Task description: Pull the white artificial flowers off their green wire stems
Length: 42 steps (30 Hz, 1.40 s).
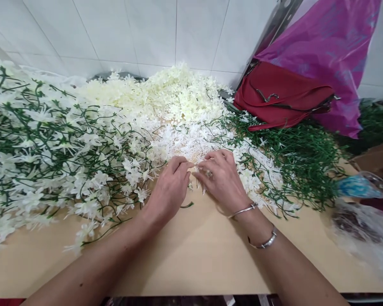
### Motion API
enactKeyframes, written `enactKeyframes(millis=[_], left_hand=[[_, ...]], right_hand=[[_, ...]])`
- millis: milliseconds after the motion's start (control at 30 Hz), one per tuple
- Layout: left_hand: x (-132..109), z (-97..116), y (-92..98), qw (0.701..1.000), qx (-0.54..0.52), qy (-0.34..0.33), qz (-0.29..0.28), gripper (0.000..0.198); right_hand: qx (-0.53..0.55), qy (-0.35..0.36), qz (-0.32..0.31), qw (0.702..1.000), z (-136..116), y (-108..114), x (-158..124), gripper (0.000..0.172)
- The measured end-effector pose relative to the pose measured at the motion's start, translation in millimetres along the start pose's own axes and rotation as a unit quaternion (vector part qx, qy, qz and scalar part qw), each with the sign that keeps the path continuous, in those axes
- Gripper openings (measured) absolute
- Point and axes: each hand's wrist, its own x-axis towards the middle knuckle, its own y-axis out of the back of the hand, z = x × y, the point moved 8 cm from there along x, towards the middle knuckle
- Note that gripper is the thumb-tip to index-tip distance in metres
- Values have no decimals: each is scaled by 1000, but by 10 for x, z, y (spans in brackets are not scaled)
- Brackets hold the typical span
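At the dial's centre, the left hand (174, 180) and right hand (221, 178) pinched a small white flower piece (195, 168). A red handbag (271, 83) lay at two o'clock; at four, a clear plastic bag (381, 250) held something dark (354, 224).

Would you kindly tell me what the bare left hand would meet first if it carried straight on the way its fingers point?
Most likely the bare right hand, which lies just ahead of the left hand; depth is unclear, and any small piece between them is hard to make out.
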Motion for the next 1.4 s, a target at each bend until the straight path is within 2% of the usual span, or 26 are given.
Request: enactKeyframes(millis=[33, 100, 200, 267, 367, 533, 733, 833, 967, 1100, 1167, 1233, 1267, 1333, 1400], left_hand=[[5, -1, 7, 1000, -1, 2, 5, 24], [27, -11, 8, 1000, 2, 3, 6, 23], [78, -48, -40, 999, 13, 4, -29, 21], [112, -78, -87, 998, 18, 11, -66, 20], [168, -93, -119, 995, 20, 22, -98, 24], [295, -45, -223, 989, 20, 43, -140, 26], [452, 0, -478, 981, 70, 19, -180, 26], [501, -25, -514, 978, 94, 16, -184, 20], [529, -77, -351, 984, 96, 26, -151, 16], [499, -136, 14, 997, 20, 52, -51, 13], [453, -191, 181, 995, -54, 90, 2, 11], [378, -291, 259, 969, -181, 167, 38, 8], [328, -345, 242, 940, -260, 215, 43, 9], [209, -410, 124, 855, -418, 306, 36, 19], [84, -408, -24, 758, -534, 374, 21, 29]], right_hand=[[1, -5, -11, 1000, -18, -37, 1, 2], [6, -12, -24, 1000, -24, -80, -4, 8], [16, -14, -29, 999, -1, -69, -19, 13], [28, -14, -11, 999, 20, -2, -26, 15], [60, -21, 49, 997, 69, 153, -30, 16], [88, -110, 129, 982, 340, 319, -59, 11], [113, -177, 130, 969, 569, 305, -88, 10], [137, -186, 121, 965, 582, 278, -86, 10], [149, -170, 127, 966, 527, 291, -71, 8], [145, -147, 143, 968, 429, 345, -64, 9], [178, -168, 146, 958, 436, 333, -76, 8], [263, -207, 139, 932, 471, 262, -92, 4], [318, -224, 132, 912, 479, 209, -98, 6], [420, -241, 117, 867, 445, 111, -99, 13], [478, -242, 107, 837, 365, 67, -95, 17]])
